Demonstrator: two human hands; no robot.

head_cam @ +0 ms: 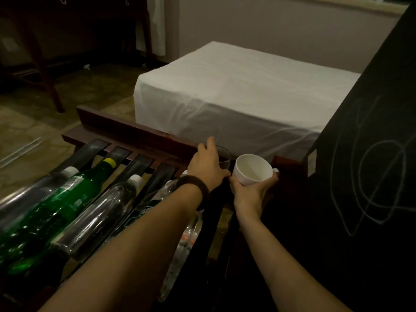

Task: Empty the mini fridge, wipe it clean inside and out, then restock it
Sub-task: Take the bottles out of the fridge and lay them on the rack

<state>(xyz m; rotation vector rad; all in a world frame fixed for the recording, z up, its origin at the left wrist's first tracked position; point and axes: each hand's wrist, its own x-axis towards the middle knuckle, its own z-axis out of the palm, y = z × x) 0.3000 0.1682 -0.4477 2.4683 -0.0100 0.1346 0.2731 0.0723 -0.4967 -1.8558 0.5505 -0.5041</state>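
Right grip (252,190) is cupping a white ceramic mug (252,168) from beneath, while left grip (208,164) is wrapping around a dark drinking glass (225,157); both vessels are sitting by the slatted wooden rack (135,134) carrying bottles (67,194).

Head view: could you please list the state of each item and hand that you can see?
White mug: upright, empty, held by the right hand.
Glass: upright, gripped by the left hand.
Green bottle: lying down, yellow cap on.
Clear bottle: lying down, white cap on.
Rack: holds the bottles.
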